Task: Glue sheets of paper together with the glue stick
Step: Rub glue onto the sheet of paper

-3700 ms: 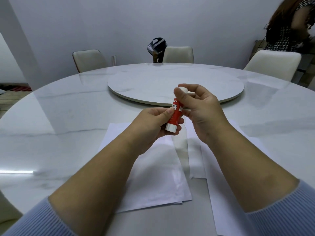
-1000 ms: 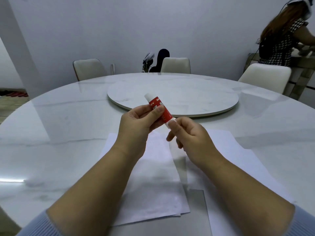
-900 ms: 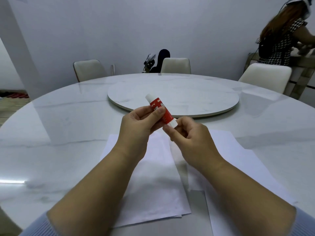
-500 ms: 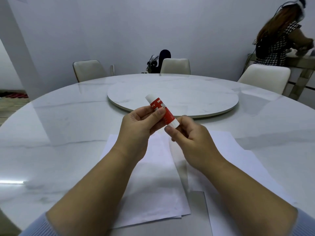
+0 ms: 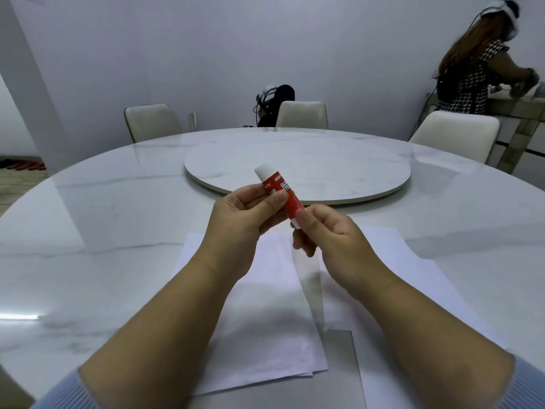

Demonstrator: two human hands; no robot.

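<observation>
A red glue stick [image 5: 282,191] with a white top end is held tilted above the table, top pointing away to the left. My left hand [image 5: 244,222] grips its red body between thumb and fingers. My right hand [image 5: 330,240] pinches the white lower end with thumb and forefinger. Below the hands lie white paper sheets: a small stack on the left [image 5: 262,326] and a larger sheet on the right [image 5: 413,284], with a narrow gap of table between them.
The round white marble table [image 5: 103,231] carries a raised turntable [image 5: 324,166] at its middle. Three pale chairs stand around the far side. A person [image 5: 472,69] stands at a counter at the back right.
Earlier the stick was upright with my right hand at its top. It now tilts left, my left hand on the body and my right hand at the bottom end; little movement in the last second.
</observation>
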